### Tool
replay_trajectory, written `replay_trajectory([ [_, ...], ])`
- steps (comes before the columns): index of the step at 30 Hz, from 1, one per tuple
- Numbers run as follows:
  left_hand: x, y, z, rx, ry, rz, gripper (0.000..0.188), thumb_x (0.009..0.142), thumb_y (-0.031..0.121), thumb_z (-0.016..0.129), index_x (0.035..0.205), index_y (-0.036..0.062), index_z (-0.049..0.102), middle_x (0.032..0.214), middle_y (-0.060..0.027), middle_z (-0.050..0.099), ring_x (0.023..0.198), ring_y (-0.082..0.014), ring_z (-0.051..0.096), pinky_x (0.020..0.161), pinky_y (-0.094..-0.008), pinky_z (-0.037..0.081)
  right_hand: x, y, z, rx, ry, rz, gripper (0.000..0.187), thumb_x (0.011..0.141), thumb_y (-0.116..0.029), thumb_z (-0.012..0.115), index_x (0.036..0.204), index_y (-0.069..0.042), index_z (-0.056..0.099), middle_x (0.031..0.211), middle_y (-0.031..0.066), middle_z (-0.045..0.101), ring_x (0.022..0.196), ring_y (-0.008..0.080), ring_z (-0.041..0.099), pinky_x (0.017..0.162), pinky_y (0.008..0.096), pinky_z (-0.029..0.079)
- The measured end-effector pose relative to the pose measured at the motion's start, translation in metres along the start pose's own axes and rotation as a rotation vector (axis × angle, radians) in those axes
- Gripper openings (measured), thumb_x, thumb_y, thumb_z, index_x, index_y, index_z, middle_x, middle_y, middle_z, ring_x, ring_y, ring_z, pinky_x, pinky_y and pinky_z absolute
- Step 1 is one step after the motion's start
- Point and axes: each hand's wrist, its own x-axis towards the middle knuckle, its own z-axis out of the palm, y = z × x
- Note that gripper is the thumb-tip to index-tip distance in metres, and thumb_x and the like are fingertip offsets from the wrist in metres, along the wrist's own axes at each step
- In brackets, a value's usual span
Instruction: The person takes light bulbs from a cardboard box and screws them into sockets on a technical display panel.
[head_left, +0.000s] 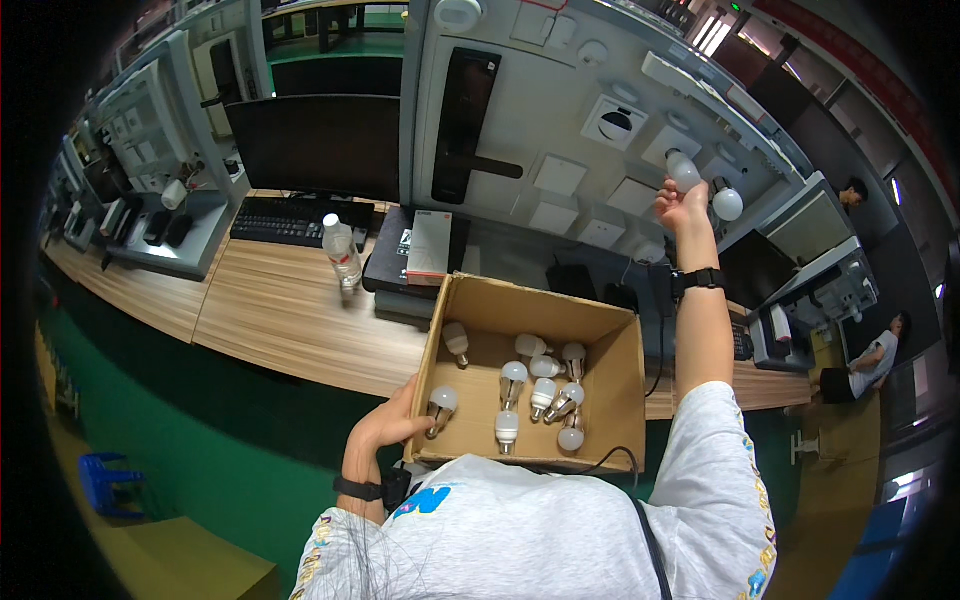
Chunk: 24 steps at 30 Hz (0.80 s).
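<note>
My right hand (pixel 682 208) reaches up to the upright grey display panel (pixel 520 110), its fingers closed around a white light bulb (pixel 683 170). The bulb's base points at the panel; whether it sits in a socket I cannot tell. Just right of it, a second, round white bulb (pixel 728 204) is mounted on the panel. My left hand (pixel 392 422) grips the left wall of an open cardboard box (pixel 545 300), thumb inside and fingers outside. Several loose bulbs lie in the box, among them a silver-based bulb (pixel 442 403) beside my left thumb.
Left of the box, a clear plastic bottle (pixel 342 252) stands on the wooden desk (pixel 270 315). Behind it are a black keyboard (pixel 290 220) and a monitor (pixel 315 145). A flat grey-white box (pixel 430 245) lies near the panel. Far right, a person (pixel 875 360) sits.
</note>
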Motion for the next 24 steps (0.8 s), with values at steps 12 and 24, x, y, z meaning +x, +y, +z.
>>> replay_trajectory([
  [12,0.0,0.001,-0.001,0.013,0.019,0.048,0.09,0.069,0.024,0.065,0.142,0.0037,0.017,0.129,-0.032,0.039,0.116,-0.0399,0.045,0.095,-0.0377,0.041,-0.02,0.002,0.025,-0.621,0.169,-0.193,0.062,0.086,-0.058,0.035,0.11,-0.003,0.045,0.073,0.0093,0.06,0.046,0.0117,0.044,0.039,0.023,0.031],
  [24,-0.001,0.002,0.002,0.06,0.046,0.147,0.089,0.071,0.024,0.065,0.143,0.0042,0.015,0.131,-0.0305,0.037,0.122,-0.0395,0.039,0.102,-0.0369,0.035,-0.011,0.012,0.007,-1.222,0.447,-0.833,0.076,0.077,-0.064,0.052,0.104,0.007,0.042,0.071,0.0114,0.059,0.046,0.0199,0.057,0.046,0.0294,0.044],
])
